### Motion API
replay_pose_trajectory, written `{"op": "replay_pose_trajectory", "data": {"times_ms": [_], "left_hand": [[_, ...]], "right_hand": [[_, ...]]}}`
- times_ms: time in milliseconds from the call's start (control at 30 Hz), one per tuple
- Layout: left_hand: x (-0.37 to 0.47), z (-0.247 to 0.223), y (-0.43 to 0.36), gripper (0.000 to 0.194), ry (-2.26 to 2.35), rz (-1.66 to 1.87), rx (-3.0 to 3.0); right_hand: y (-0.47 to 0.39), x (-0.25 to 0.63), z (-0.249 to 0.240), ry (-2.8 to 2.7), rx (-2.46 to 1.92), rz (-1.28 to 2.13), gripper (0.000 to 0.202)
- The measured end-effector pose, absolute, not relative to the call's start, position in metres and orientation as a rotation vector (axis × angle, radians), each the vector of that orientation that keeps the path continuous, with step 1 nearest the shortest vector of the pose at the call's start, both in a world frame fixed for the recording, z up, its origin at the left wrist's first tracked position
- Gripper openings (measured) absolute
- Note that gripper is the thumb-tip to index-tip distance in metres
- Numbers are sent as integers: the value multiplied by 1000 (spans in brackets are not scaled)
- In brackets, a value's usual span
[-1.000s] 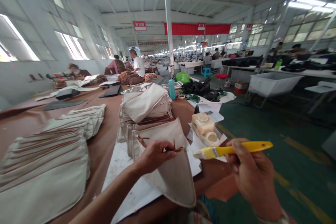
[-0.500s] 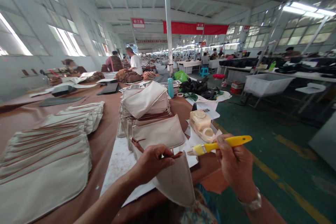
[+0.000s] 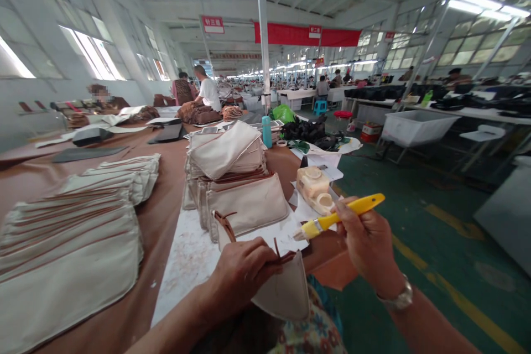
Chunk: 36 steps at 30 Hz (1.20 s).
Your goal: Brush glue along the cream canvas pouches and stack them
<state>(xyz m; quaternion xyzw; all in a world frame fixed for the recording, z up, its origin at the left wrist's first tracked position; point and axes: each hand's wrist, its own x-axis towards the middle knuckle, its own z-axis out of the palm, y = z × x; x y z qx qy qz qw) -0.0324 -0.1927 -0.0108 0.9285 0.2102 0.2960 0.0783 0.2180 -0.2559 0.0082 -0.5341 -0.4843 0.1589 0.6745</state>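
My left hand (image 3: 249,268) is closed on the brown-edged opening of a pale beige sewn leather piece (image 3: 286,293), which hangs below my fingers over the table's front edge. A thin brown strip sticks up by my fingertips. In my right hand (image 3: 367,243) is a yellow-handled paintbrush (image 3: 338,215), its pale bristles pointing left, just above the piece and apart from it. Behind the brush stands a smeared glue container (image 3: 314,183) with an open round mouth. Just beyond my left hand is a stack of similar beige pieces (image 3: 249,204).
More beige pieces (image 3: 74,260) lie fanned out on the brown-covered table (image 3: 160,221) at left. White paper (image 3: 182,265) lies under the stack. A blue bottle (image 3: 266,131) and black material (image 3: 309,131) stand farther back. Right of the table is green floor with a grey bin (image 3: 417,130).
My left hand has shifted along the piece's edge, its fingers now covering more of it. The brush has moved slightly left and stays in my right hand. The view has shifted a little.
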Motion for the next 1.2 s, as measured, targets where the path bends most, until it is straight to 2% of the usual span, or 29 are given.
{"op": "replay_pose_trajectory", "data": {"times_ms": [200, 367, 533, 700, 900, 1067, 1200], "left_hand": [[-35, -16, -196, 18, 608, 871, 2895], [-36, -20, -195, 19, 616, 861, 2914], [-38, -26, -192, 28, 668, 911, 2874], [-46, -45, -187, 33, 655, 927, 2928], [-55, -72, -185, 21, 720, 667, 3049], [-62, -77, -196, 19, 763, 835, 3024], [-75, -73, -215, 5, 825, 1073, 3025]], "right_hand": [[-266, 215, 16, -1267, -1154, 618, 34], [-265, 218, 19, -1259, -1223, 408, 32], [-269, 207, 11, -1321, -1165, 614, 34], [-283, 231, -1, -1094, -1286, 428, 37], [-308, 246, -24, -851, -1348, 509, 39], [-326, 247, -34, -686, -1326, 586, 37], [-335, 248, -32, -541, -1297, 616, 35]]}}
